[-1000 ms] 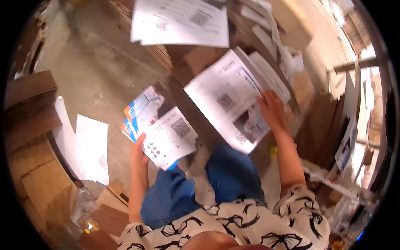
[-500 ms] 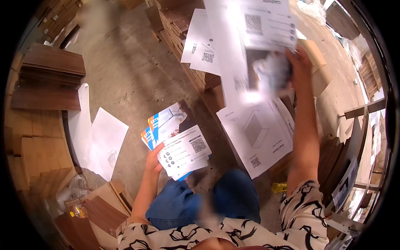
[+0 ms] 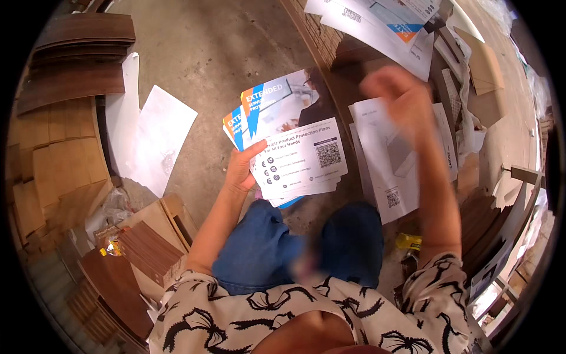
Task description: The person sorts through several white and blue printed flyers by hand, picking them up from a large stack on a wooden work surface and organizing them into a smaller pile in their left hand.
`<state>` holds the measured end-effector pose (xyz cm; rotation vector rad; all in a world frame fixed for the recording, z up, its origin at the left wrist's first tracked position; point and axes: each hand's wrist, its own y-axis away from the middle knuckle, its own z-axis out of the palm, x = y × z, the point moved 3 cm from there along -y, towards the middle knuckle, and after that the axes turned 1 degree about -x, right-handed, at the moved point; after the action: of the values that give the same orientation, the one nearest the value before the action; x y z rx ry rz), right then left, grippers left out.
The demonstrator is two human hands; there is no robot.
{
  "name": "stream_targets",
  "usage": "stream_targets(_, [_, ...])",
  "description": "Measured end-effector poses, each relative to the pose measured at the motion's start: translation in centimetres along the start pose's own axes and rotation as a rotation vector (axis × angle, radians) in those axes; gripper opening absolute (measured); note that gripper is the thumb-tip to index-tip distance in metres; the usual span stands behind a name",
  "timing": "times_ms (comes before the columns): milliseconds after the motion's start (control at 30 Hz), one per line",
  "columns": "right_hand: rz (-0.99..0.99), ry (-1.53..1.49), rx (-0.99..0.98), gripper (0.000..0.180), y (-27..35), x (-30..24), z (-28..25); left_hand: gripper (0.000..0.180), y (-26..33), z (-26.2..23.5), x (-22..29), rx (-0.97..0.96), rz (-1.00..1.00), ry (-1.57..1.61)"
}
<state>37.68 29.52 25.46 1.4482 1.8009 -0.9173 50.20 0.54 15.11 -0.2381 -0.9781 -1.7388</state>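
Leaflets (image 3: pixel 295 141), some picture-faced with blue and orange corners and some white with print, sit fanned near the middle of the view, gripped at their nine o'clock edge by the left hand (image 3: pixel 242 168), thumb on top. Toward two o'clock the right hand (image 3: pixel 396 88) is blurred, so whether its fingers are clenched or loose cannot be told; its forearm crosses over white printed sheets (image 3: pixel 377 171) at three. More papers (image 3: pixel 383 41) lie at one o'clock. Blank-looking sheets (image 3: pixel 164 135) rest between nine and ten, with brown boards (image 3: pixel 82 79) at ten.
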Motion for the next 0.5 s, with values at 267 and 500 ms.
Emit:
stream_targets(267, [0.438, -0.318, -0.069, 0.026, 10.3, 4.9, 8.5, 0.045, -1.2, -1.0, -0.9, 0.081, -0.077, -0.156])
stream_targets(500, [0.580, -0.519, 0.086, 0.028, 14.8, 4.2, 4.3, 0.045, 1.3, 2.8, 2.3, 0.134, -0.135, -0.379])
